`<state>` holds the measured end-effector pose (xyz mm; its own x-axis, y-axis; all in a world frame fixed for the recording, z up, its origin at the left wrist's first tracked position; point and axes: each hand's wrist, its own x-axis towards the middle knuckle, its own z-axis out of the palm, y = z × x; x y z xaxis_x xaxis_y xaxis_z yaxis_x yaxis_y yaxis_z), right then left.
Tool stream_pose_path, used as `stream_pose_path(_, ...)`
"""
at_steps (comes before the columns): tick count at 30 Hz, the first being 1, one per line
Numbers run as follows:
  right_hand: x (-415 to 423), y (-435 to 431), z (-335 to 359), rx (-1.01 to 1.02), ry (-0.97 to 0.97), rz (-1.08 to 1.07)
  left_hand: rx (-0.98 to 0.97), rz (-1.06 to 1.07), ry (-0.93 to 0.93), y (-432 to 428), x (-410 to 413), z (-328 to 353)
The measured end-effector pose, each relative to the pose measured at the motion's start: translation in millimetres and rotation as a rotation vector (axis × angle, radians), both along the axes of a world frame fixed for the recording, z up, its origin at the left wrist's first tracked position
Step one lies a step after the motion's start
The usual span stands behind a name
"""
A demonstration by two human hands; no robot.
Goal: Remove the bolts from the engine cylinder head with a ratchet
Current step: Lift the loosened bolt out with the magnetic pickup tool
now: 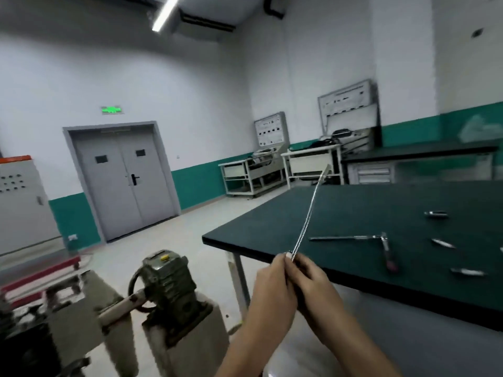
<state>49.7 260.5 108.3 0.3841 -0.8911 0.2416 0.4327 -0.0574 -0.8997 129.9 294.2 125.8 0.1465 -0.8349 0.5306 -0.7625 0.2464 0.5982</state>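
so both hands are down around 5 o'clock, left hand [272, 281] and right hand [313, 278], both wrapped round the near end of a long metal bar [309, 213] that pokes up toward 1 o'clock over the corner of the green table [353, 202]. could be the ratchet handle or a breaker bar, the far tip is too blurry to tell. the engine [24, 346] is a dark smeared lump off at 8 o'clock, beside the grey gearbox [168, 278] at 7, and i honestly can't pick out the cylinder head or any bolts. another tool [351, 237] lies on the table at 4 o'clock with a few small loose pieces [443, 243] near it, maybe sockets. my worry: that bar is long and it's pointed nowhere near the engine, so swinging it round could clip the table edge or sweep those bits off. and if there's no socket on the tip, it'll just slip on a bolt and round it.
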Motion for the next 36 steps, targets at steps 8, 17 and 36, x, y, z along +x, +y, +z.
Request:
stream_pose_path(8,-129.9,-128.4,-17.1,0.186,0.011,-0.512,0.106,-0.121,-0.695,-161.5,-111.5,-9.3)
stream_pose_path(17,-264.9,-220.0,-35.7,-0.010,0.407,-0.801,-0.408,-0.256,-1.193,-287.7,-214.4,-25.9)
stream_pose_path(36,-348.8,-323.3,-156.5,-0.563,1.275,-0.886,-0.082,-0.398,-1.267,-402.9,-277.4,-151.5)
